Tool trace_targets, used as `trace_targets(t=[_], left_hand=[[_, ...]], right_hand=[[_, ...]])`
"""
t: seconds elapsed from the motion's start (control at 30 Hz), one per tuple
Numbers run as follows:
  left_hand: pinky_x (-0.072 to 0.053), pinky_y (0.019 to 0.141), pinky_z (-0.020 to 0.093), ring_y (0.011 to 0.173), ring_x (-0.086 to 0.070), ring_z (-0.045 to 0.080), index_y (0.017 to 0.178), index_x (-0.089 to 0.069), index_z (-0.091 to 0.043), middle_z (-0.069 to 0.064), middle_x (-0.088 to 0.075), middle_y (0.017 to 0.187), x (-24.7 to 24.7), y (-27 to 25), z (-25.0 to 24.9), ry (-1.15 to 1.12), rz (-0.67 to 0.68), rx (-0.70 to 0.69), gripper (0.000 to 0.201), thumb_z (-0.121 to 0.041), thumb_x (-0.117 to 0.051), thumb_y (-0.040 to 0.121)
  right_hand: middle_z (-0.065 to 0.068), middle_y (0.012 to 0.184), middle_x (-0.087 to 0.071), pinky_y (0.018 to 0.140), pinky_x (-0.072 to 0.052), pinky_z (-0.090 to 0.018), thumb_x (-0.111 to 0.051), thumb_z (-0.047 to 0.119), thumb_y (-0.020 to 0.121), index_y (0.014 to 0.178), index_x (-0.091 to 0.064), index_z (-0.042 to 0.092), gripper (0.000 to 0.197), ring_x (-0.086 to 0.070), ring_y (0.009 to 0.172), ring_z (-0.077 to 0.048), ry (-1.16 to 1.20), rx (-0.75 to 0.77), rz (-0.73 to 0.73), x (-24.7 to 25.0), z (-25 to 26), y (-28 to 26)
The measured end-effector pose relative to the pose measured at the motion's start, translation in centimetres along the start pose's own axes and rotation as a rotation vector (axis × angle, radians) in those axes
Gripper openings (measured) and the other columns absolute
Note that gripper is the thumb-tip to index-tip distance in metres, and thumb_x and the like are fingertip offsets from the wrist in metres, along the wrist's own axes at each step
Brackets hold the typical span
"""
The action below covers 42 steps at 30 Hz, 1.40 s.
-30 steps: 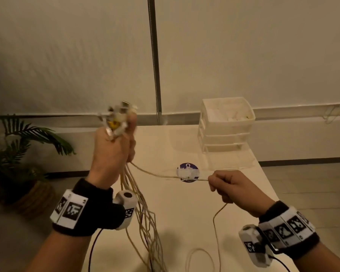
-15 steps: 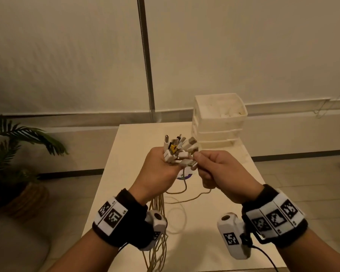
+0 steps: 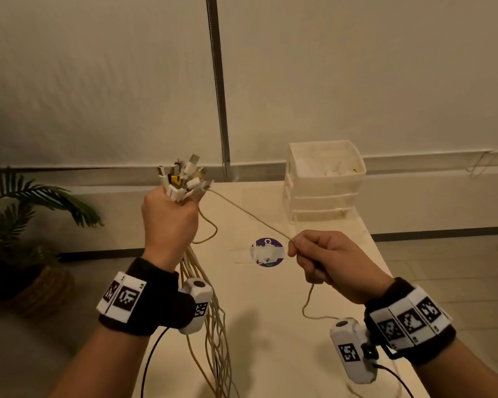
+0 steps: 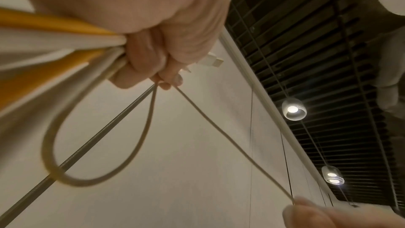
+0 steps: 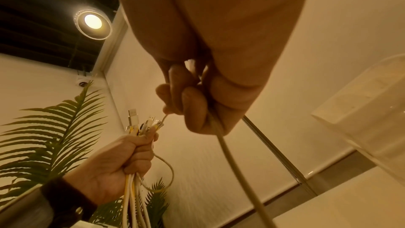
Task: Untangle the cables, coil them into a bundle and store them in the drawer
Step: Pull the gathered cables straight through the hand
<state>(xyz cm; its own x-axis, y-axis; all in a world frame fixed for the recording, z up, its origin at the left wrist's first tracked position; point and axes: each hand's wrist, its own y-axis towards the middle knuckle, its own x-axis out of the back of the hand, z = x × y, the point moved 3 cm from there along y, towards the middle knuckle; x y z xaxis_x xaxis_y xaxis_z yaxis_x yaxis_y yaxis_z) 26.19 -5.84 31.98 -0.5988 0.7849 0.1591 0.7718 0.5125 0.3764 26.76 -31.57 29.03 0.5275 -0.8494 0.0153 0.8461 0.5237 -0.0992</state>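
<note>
My left hand (image 3: 170, 219) is raised above the table's left side and grips a bundle of white and yellow cables (image 3: 210, 326). Their plugs (image 3: 183, 179) fan out above the fist, and the strands hang down past the wrist. One thin cable (image 3: 247, 215) runs taut from the plugs down to my right hand (image 3: 322, 259), which pinches it and lets the rest trail below the fist. The left wrist view shows the fist (image 4: 153, 55) on the cables, with a small loop (image 4: 92, 145) beneath. The white drawer unit (image 3: 324, 182) stands at the table's far right.
A round purple sticker (image 3: 266, 252) lies mid-table. The table (image 3: 270, 326) is narrow, with floor on both sides. A potted palm (image 3: 26, 225) stands at the left. A metal pole (image 3: 217, 81) runs up the pale wall behind.
Half a second ago both hands met at the plugs. Now the left hand has risen with the bundle, and the right has slid away along one cable, drawing it taut.
</note>
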Motion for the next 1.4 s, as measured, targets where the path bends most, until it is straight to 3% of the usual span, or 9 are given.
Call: trace_targets(t=[0.2,0.33,0.43,0.8,1.0,1.17,1.23,1.33,1.4], left_hand=[[-0.037,0.049,0.032,0.053,-0.048,0.015,0.078,-0.068,-0.023,0.006,-0.063,0.067,-0.1,-0.8,0.1,-0.129,0.010,0.040,0.009,-0.019,-0.073,0.085],[-0.055,0.065,0.025,0.087,-0.072,0.011,0.090,-0.075,-0.005,0.001,-0.076,0.091,-3.2,-3.7,-2.1,-0.081,0.503,-0.055,0.025,0.016,-0.068,0.078],[-0.054,0.069,0.045,0.082,-0.069,0.028,0.079,-0.072,-0.004,0.010,-0.073,0.083,-6.0,-5.5,-2.3,0.072,0.714,-0.169,0.005,-0.004,-0.067,0.077],[-0.038,0.061,0.002,0.077,-0.062,0.007,0.082,-0.078,-0.015,-0.015,-0.066,0.075,-4.9,-3.3,-1.6,0.299,0.442,-0.244,0.027,0.002,-0.058,0.075],[-0.045,0.059,0.035,0.065,-0.057,0.019,0.078,-0.070,-0.019,0.004,-0.066,0.071,0.1,2.1,1.9,0.195,0.000,0.021,0.012,-0.028,-0.075,0.084],[-0.042,0.056,0.033,0.058,-0.055,0.006,0.086,-0.073,-0.031,-0.006,-0.070,0.077,-0.9,-0.2,0.5,0.043,0.096,-0.074,0.007,-0.026,-0.076,0.081],[-0.053,0.065,0.034,0.074,-0.069,0.007,0.110,-0.066,-0.043,-0.011,-0.073,0.095,-2.1,-2.0,-0.8,-0.036,0.180,-0.146,0.044,-0.008,-0.072,0.084],[-0.058,0.075,0.030,0.087,-0.071,0.011,0.133,-0.057,-0.028,-0.015,-0.071,0.100,-2.6,-3.5,-1.7,0.044,0.207,-0.276,0.059,0.004,-0.066,0.083],[-0.059,0.069,0.036,0.079,-0.071,0.009,0.107,-0.072,-0.012,-0.009,-0.075,0.090,-3.1,-3.7,-2.0,0.061,0.303,-0.230,0.035,0.009,-0.070,0.079]], right_hand=[[-0.005,0.050,-0.039,0.045,-0.021,-0.026,-0.042,0.012,0.100,0.083,-0.058,-0.001,0.027,-0.022,0.041,-0.013,0.086,-0.113,-0.135,0.5,-0.9,0.5],[-0.005,0.049,-0.040,0.042,-0.020,-0.023,-0.042,0.013,0.100,0.080,-0.059,0.001,0.028,-0.023,0.038,-0.012,0.118,-0.146,-0.128,-0.1,-0.5,0.9],[-0.005,0.047,-0.041,0.043,-0.020,-0.024,-0.039,0.007,0.100,0.062,-0.064,0.010,0.045,-0.023,0.035,-0.012,0.135,-0.104,-0.043,-1.1,0.7,1.2],[-0.008,0.060,-0.054,0.048,-0.031,-0.026,-0.049,0.011,0.098,0.102,-0.068,-0.003,0.024,-0.036,0.043,-0.013,0.098,-0.054,-0.038,0.1,0.3,0.6],[-0.002,0.053,-0.042,0.053,-0.013,-0.034,-0.049,0.018,0.098,0.085,-0.068,0.003,0.027,-0.025,0.044,-0.013,0.022,-0.123,-0.083,1.7,-1.6,-0.8],[-0.001,0.051,-0.035,0.049,-0.013,-0.029,-0.047,0.018,0.099,0.082,-0.063,0.004,0.027,-0.019,0.047,-0.014,0.059,-0.148,-0.108,1.1,-1.7,-0.1],[-0.001,0.052,-0.032,0.048,-0.013,-0.028,-0.046,0.019,0.100,0.084,-0.061,0.004,0.027,-0.018,0.047,-0.014,0.091,-0.162,-0.117,0.9,-1.5,0.5],[-0.002,0.054,-0.028,0.047,-0.010,-0.026,-0.045,0.019,0.100,0.085,-0.059,0.005,0.026,-0.016,0.045,-0.012,0.162,-0.208,-0.116,0.7,-1.7,0.9],[-0.001,0.054,-0.026,0.045,-0.010,-0.024,-0.043,0.018,0.101,0.086,-0.059,0.005,0.026,-0.015,0.043,-0.011,0.218,-0.219,-0.060,0.3,-1.7,0.8]])
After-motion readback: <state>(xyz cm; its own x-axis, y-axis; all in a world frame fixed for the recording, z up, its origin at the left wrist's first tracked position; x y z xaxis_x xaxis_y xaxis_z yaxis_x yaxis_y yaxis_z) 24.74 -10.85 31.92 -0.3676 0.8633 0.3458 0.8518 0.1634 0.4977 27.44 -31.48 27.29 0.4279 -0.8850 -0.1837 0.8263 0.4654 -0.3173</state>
